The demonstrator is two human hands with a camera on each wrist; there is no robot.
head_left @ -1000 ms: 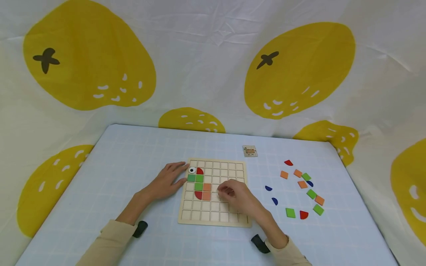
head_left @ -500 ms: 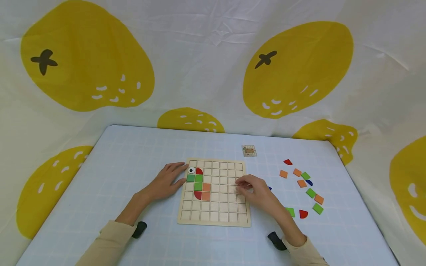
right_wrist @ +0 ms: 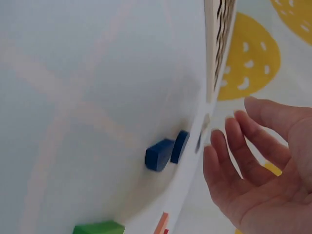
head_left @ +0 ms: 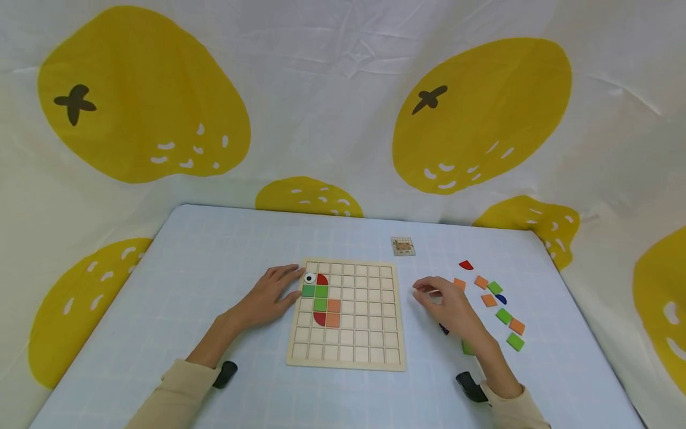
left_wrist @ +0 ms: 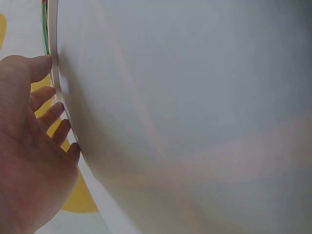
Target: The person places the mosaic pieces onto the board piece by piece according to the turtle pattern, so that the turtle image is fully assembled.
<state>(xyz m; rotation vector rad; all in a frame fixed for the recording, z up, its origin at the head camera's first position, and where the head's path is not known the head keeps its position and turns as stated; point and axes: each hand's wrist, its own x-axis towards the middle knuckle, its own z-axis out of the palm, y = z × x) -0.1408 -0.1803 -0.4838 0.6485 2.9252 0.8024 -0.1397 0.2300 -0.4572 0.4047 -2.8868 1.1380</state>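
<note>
A wooden grid board (head_left: 348, 364) lies in the middle of the head view. Its left columns hold a round eye piece (head_left: 309, 278), green square tiles (head_left: 320, 304), orange square tiles (head_left: 333, 320) and red quarter-round pieces (head_left: 320, 318). My left hand (head_left: 268, 298) rests with spread fingers along the board's left edge; the left wrist view shows its fingertips at that edge. Off the board's right side, my right hand (head_left: 447, 310) hovers with loosely bent fingers and nothing between them. Below those fingers, the right wrist view shows two blue half-round pieces (right_wrist: 158, 155) on the table.
Right of the right hand lie scattered green tiles (head_left: 515, 341), orange tiles (head_left: 517, 326), a blue half-round piece (head_left: 501, 299) and a red piece (head_left: 466, 265). A small picture card (head_left: 403, 246) sits behind the board. A patterned cloth (head_left: 321, 119) hangs behind the table.
My right hand has moved right, from over the middle of the board to the table beside the blue pieces. The left hand and the pieces on the board stay put.
</note>
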